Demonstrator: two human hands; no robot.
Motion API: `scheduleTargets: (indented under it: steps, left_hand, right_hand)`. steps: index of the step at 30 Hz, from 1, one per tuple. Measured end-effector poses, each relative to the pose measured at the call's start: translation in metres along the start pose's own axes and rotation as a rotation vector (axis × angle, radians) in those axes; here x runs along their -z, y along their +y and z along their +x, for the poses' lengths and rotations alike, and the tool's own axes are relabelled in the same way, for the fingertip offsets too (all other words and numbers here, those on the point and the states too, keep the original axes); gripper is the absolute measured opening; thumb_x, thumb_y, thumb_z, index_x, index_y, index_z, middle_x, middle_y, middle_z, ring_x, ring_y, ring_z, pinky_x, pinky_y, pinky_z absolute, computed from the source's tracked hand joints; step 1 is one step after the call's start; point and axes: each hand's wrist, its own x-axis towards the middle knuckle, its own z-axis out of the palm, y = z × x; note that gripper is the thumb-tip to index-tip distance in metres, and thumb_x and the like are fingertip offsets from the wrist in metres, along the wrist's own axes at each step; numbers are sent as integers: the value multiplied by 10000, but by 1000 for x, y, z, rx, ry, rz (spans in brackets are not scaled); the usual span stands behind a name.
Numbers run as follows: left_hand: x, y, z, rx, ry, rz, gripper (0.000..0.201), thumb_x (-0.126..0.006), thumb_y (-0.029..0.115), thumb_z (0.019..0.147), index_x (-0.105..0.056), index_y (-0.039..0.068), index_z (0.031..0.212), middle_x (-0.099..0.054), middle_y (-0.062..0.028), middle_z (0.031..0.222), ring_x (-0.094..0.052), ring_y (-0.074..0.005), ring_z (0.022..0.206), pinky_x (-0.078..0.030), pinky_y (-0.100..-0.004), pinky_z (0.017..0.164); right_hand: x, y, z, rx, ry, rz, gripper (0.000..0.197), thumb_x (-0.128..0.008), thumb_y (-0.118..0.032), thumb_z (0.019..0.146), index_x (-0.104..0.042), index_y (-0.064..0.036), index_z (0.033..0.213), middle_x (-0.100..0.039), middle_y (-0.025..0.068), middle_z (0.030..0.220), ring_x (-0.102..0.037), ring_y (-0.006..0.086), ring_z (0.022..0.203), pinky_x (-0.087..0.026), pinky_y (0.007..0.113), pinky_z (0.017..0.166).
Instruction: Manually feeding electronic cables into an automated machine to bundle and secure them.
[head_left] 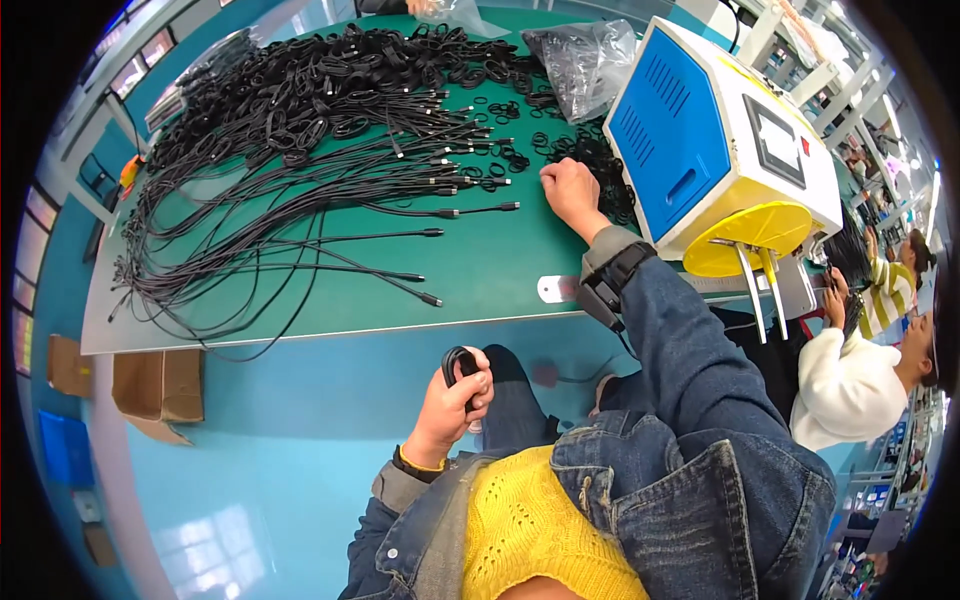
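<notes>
My left hand is held in front of the table edge, closed around a coiled black cable whose loop shows above the fingers. Over the green tabletop my right hand has its fingers drawn together beside a pile of small black rings; anything between its fingertips is hidden. To the left of that hand lies a spread of loose black cables, their plug ends pointing right. Behind them a large heap of coiled black cables covers the far left of the table.
Close on my right stands a blue and white machine with a yellow disc and metal prongs. A clear plastic bag lies behind the rings. A cardboard box sits on the floor at left. A co-worker in white is at right.
</notes>
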Motion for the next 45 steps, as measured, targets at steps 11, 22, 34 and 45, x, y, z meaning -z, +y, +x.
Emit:
scheduleTargets:
  steps: [11,22,34,45]
  left_hand:
    - [-16,7,-3,-5,122,75,162,-505,45,784,-437,91,925,-409,-17,674,-375,-86,535,-260,-199,385]
    - [-68,31,199,-214,257,587,184,-601,94,803,-450,92,907,-468,7,674,-425,-72,523,-309,-204,393]
    - [-67,14,245,-243,357,775,249,-643,14,716,-476,74,890,-497,1,677,-482,-97,555,-381,-246,443]
    - [-109,20,196,-449,161,1050,236,-642,37,736,-508,54,929,-583,-42,799,-510,-93,613,-410,-239,514]
  right_hand:
    - [1,5,26,-354,-253,481,99,-637,-113,747,-657,-99,843,-602,53,726,-515,200,584,-428,335,494]
    - [79,12,-43,-808,-495,1179,91,-647,-113,764,-643,-41,820,-585,2,707,-412,54,547,-308,205,431]
    - [100,60,-84,-1078,-337,1858,73,-585,-83,835,-561,-39,889,-513,9,710,-419,51,540,-312,168,413]
    - [162,55,-148,-883,-594,1609,102,-619,-133,821,-583,-40,845,-493,-28,666,-417,38,539,-306,176,431]
